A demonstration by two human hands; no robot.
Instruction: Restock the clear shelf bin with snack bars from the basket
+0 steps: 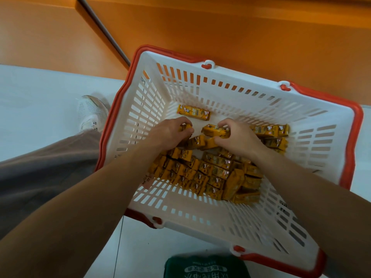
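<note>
Left hand (170, 131), right hand (237, 138) gripping bars (215, 131), basket (200, 217)

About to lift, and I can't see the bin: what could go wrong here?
The left hand and right hand each pinch loose yellow-wrapped snack bars from a jumbled pile; some may slip back on lifting. The lone yellow bar by the far wall of the white slotted plastic basket could get missed.

Left hand (170, 132) and right hand (239, 139) curled, gripping.
</note>
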